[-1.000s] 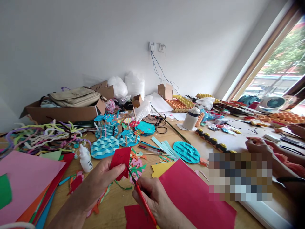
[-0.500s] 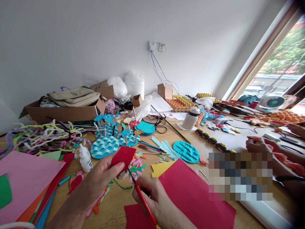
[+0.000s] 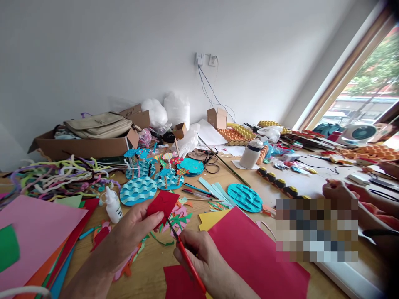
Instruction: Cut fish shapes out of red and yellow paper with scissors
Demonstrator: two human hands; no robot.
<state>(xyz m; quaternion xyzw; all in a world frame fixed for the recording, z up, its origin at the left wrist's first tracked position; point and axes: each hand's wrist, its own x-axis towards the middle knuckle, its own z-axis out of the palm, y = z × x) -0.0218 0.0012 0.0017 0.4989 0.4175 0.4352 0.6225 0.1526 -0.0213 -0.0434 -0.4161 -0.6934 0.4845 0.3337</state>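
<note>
My left hand (image 3: 141, 224) pinches a small piece of red paper (image 3: 165, 204), thumb on top, in the middle of the head view. Faint drawn lines show on the paper. My right hand (image 3: 199, 251) is wrapped round red-handled scissors (image 3: 190, 263), whose dark blades point up and left, touching the paper's lower right edge. Under my right hand lies another red paper piece (image 3: 179, 282). A large red sheet (image 3: 255, 253) extends to the right, partly over a yellow sheet (image 3: 212, 219). Coloured paper scraps (image 3: 181, 218) are scattered beneath and behind my hands.
A white glue bottle (image 3: 112, 205) stands left of my hands. Stacked coloured paper (image 3: 40, 236) lies at left. Blue wavy discs (image 3: 139, 191), fish models (image 3: 168, 166) and a white bottle (image 3: 251, 154) stand behind. Another person's hand (image 3: 338, 193) is at right.
The view has shifted very slightly. Both hands, the scissors and the red paper keep nearly the same positions relative to each other.
</note>
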